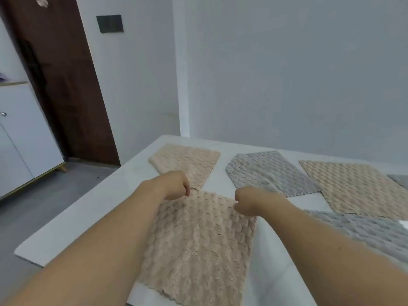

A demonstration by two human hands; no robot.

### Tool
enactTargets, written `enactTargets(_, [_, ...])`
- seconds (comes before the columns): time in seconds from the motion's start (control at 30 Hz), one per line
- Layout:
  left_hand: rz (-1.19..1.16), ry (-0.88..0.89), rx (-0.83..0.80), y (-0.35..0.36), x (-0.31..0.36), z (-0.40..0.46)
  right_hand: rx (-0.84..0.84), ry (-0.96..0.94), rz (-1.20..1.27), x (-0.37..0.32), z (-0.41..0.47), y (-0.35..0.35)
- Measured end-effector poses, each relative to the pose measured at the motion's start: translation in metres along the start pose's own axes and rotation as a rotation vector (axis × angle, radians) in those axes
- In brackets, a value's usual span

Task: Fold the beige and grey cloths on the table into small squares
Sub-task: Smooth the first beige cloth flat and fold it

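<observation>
A beige textured cloth (pixel 198 244) lies spread on the white table (pixel 92 217) right in front of me. My left hand (pixel 174 185) pinches its far left corner, and my right hand (pixel 249 202) pinches its far right corner. Both fists are closed on the cloth's far edge. Beyond them lie another beige cloth (pixel 187 162), a grey cloth (pixel 269 171) and a larger beige cloth (pixel 357 186). A second grey cloth (pixel 371 233) lies at the right, partly under my right forearm.
The table's left edge (pixel 66 228) runs diagonally above a grey floor. A white cabinet (pixel 22 138) and a dark brown door (pixel 66 85) stand at the left. A pale wall (pixel 287 74) rises behind the table.
</observation>
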State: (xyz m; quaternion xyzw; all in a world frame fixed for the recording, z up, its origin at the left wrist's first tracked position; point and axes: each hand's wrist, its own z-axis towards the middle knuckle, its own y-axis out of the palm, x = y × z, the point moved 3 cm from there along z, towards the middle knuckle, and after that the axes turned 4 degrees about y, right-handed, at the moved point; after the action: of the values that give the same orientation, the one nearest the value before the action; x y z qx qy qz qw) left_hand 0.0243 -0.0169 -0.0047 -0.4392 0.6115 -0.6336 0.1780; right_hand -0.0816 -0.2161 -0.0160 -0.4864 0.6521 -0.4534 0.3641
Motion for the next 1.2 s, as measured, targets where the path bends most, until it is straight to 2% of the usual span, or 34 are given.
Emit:
enactTargets(0.17, [-0.001, 0.005, -0.017, 0.021, -0.003, 0.032, 0.03, 0.005, -0.067, -0.004, 0.03, 0.011])
enactTargets(0.43, [0.135, 0.038, -0.013, 0.041, -0.011, 0.046, 0.005, -0.05, 0.0, -0.009, 0.039, 0.012])
enactTargets(0.57, [0.228, 0.028, -0.023, 0.038, -0.014, 0.035, 0.008, -0.094, 0.216, -0.004, 0.025, 0.006])
enactTargets(0.67, [0.145, 0.011, -0.084, 0.027, -0.004, 0.016, -0.022, -0.101, 0.305, 0.005, 0.007, -0.008])
enactTargets(0.77, [0.019, -0.003, -0.118, 0.003, 0.008, -0.001, -0.031, -0.083, 0.248, 0.019, -0.013, -0.032])
enactTargets(0.8, [-0.009, 0.004, -0.083, -0.008, 0.013, -0.005, -0.012, -0.076, 0.241, 0.023, -0.019, -0.041])
enactTargets(0.87, [-0.042, 0.047, 0.11, -0.034, 0.022, -0.01, 0.081, -0.052, 0.263, 0.034, -0.027, -0.063])
enactTargets(0.97, [-0.044, 0.11, 0.455, -0.081, 0.038, -0.02, 0.366, -0.068, 0.288, 0.047, -0.039, -0.108])
enactTargets(1.07, [0.086, 0.186, 0.709, -0.123, 0.056, -0.036, 0.63, -0.129, 0.336, 0.055, -0.06, -0.147])
enactTargets(1.13, [0.151, 0.253, 0.817, -0.141, 0.067, -0.051, 0.745, -0.157, 0.361, 0.058, -0.08, -0.162])
enactTargets(1.2, [0.163, 0.295, 0.849, -0.147, 0.075, -0.068, 0.804, -0.175, 0.386, 0.059, -0.099, -0.164])
